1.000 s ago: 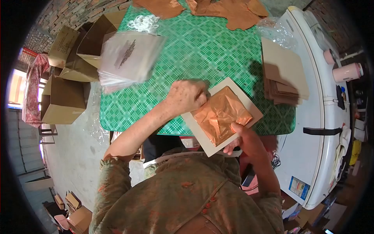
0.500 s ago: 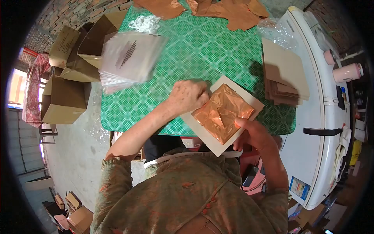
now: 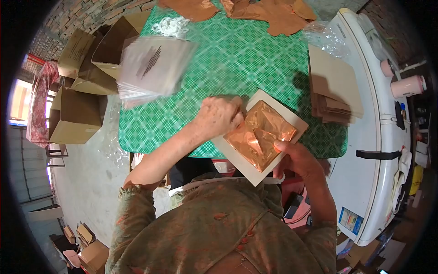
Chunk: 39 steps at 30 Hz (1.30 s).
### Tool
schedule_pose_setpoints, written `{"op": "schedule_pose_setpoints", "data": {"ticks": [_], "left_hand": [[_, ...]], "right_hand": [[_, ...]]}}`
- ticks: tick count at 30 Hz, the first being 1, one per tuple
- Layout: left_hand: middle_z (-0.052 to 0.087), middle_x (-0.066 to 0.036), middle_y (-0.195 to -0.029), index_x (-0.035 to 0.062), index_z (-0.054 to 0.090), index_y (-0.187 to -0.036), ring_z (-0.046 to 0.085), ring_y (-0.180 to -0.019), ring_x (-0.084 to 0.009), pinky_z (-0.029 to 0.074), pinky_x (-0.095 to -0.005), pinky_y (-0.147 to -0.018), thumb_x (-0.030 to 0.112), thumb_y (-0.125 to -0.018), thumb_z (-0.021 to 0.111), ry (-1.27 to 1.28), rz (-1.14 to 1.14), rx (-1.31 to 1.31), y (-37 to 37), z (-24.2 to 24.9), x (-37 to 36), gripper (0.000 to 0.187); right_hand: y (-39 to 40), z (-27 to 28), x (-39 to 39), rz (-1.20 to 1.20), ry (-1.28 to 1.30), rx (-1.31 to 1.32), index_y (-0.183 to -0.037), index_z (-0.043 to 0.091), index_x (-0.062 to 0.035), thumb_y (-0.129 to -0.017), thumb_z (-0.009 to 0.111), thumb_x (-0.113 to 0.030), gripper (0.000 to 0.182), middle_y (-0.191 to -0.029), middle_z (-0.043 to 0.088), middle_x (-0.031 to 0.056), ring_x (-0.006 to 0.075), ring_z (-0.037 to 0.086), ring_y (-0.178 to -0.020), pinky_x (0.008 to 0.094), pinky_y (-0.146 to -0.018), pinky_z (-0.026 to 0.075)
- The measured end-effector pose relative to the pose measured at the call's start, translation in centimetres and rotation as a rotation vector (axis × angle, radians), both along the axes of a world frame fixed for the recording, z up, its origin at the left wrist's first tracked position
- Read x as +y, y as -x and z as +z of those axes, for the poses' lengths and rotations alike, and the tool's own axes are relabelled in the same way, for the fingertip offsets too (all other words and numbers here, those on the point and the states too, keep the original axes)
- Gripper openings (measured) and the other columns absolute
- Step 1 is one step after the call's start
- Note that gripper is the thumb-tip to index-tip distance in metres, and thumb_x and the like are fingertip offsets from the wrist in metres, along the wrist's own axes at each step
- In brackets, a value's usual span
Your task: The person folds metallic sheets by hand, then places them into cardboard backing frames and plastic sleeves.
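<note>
A square of shiny copper-coloured foil point(image 3: 263, 134) lies creased on a larger beige cardboard sheet point(image 3: 252, 173), which is tilted cornerwise at the table's near edge. My right hand point(image 3: 299, 160) grips the sheet's lower right side, thumb on top of the foil and the other fingers largely hidden underneath. At the upper left side of the foil, my left hand point(image 3: 220, 115) is closed, its fingers curled against the foil and card edge. Whatever is between those fingertips is hidden.
A green checked tablecloth point(image 3: 219, 59) covers the table. Clear plastic sleeves point(image 3: 150, 68) are stacked left, with white cord point(image 3: 170, 27) behind. Brown cardboard sheets point(image 3: 335, 82) lie right, brown leather-like pieces point(image 3: 278, 18) at the far edge. Open boxes point(image 3: 75, 116) stand left; a white freezer-like cabinet point(image 3: 360, 182) right.
The foil's creases and reflections have shifted, and the cardboard sheet has moved slightly. Both hands keep nearly the same places.
</note>
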<state>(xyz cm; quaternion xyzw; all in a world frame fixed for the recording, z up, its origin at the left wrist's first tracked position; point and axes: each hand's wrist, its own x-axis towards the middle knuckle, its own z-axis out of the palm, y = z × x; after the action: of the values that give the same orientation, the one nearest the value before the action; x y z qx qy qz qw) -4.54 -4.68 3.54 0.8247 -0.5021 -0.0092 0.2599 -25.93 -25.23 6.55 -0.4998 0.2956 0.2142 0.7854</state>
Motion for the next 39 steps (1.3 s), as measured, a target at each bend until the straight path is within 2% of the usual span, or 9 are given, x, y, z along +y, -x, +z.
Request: {"op": "schedule_pose_setpoints", "data": {"ticks": [3,9,12,15,20,24,32,35,39], "left_hand": [[0.072,-0.014,-0.082,0.0047,0.068,-0.091,0.073,-0.079,-0.0373,0.058,-0.0498,-0.074,0.021,-0.090,0.065,-0.056,0.044,0.167,-0.4,-0.3,-0.2,0.016],[0.073,-0.016,-0.086,0.0052,0.068,-0.089,0.073,-0.082,-0.0390,0.057,-0.0510,-0.075,0.023,-0.092,0.062,-0.058,0.017,0.268,-0.6,0.6,-0.2,0.019],[0.073,-0.015,-0.087,0.0051,0.069,-0.087,0.073,-0.083,-0.0385,0.058,-0.0505,-0.076,0.023,-0.091,0.062,-0.088,0.034,0.250,-0.4,0.8,-0.3,0.019],[0.069,-0.016,-0.075,0.0031,0.068,-0.091,0.070,-0.073,-0.0387,0.055,-0.0492,-0.068,0.021,-0.092,0.065,0.034,-0.002,0.155,-0.5,-0.4,-0.2,0.018],[0.073,-0.015,-0.089,0.0062,0.072,-0.089,0.074,-0.086,-0.0377,0.058,-0.0496,-0.077,0.020,-0.088,0.065,-0.020,-0.005,0.230,0.1,0.1,0.3,0.016],[0.073,-0.015,-0.091,0.0061,0.074,-0.090,0.073,-0.086,-0.0370,0.058,-0.0489,-0.076,0.019,-0.086,0.065,-0.151,-0.019,0.252,0.8,1.5,1.0,0.017],[0.072,-0.015,-0.091,0.0048,0.071,-0.091,0.073,-0.084,-0.0375,0.058,-0.0493,-0.072,0.017,-0.083,0.063,-0.156,-0.044,0.162,0.5,1.6,0.7,0.017],[0.073,-0.016,-0.090,0.0047,0.071,-0.093,0.073,-0.083,-0.0379,0.058,-0.0498,-0.072,0.018,-0.084,0.063,-0.205,-0.049,0.127,0.7,1.8,1.1,0.018],[0.073,-0.017,-0.089,0.0053,0.070,-0.096,0.074,-0.082,-0.0388,0.059,-0.0506,-0.071,0.020,-0.088,0.063,-0.285,-0.061,0.139,0.3,2.4,1.1,0.018]], "right_hand": [[-0.1,0.3,-0.8,0.024,0.032,0.043,-0.125,0.063,0.0065,-0.104,0.066,-0.040,0.052,-0.088,0.077,0.0179,0.0282,0.075,-0.061,0.0388,-0.053,0.060],[0.3,-0.1,-2.5,0.056,0.005,0.057,-0.123,0.065,0.0047,-0.102,0.069,-0.041,0.051,-0.089,0.078,0.0172,0.0255,0.074,-0.059,0.0376,-0.051,0.058],[0.3,-0.1,-2.6,0.068,0.017,0.078,-0.123,0.066,0.0046,-0.101,0.070,-0.042,0.052,-0.089,0.078,0.0173,0.0256,0.074,-0.059,0.0372,-0.051,0.058],[0.0,-0.1,-1.9,0.061,0.048,0.081,-0.122,0.066,0.0053,-0.101,0.069,-0.043,0.053,-0.089,0.078,0.0184,0.0267,0.074,-0.059,0.0374,-0.052,0.059],[-0.1,-0.2,-1.2,0.044,0.029,0.065,-0.121,0.065,0.0070,-0.102,0.067,-0.044,0.054,-0.088,0.077,0.0203,0.0284,0.075,-0.061,0.0382,-0.054,0.060],[0.4,-0.3,-0.5,0.064,0.027,0.011,-0.125,0.065,0.0079,-0.102,0.067,-0.043,0.056,-0.090,0.077,0.0201,0.0279,0.075,-0.062,0.0376,-0.055,0.061],[0.3,-1.0,1.6,-0.012,-0.038,0.014,-0.134,0.061,0.0053,-0.105,0.062,-0.035,0.050,-0.091,0.078,0.0169,0.0255,0.074,-0.060,0.0335,-0.051,0.060],[-0.3,-1.1,2.1,0.097,-0.046,-0.023,-0.148,0.049,0.0027,-0.112,0.056,-0.032,0.050,-0.101,0.077,0.0195,0.0280,0.078,-0.069,0.0376,-0.060,0.066],[0.3,-1.8,3.7,0.065,-0.048,-0.090,-0.151,0.046,0.0006,-0.115,0.052,-0.032,0.049,-0.112,0.074,0.0232,0.0315,0.079,-0.075,0.0392,-0.061,0.067]]}}
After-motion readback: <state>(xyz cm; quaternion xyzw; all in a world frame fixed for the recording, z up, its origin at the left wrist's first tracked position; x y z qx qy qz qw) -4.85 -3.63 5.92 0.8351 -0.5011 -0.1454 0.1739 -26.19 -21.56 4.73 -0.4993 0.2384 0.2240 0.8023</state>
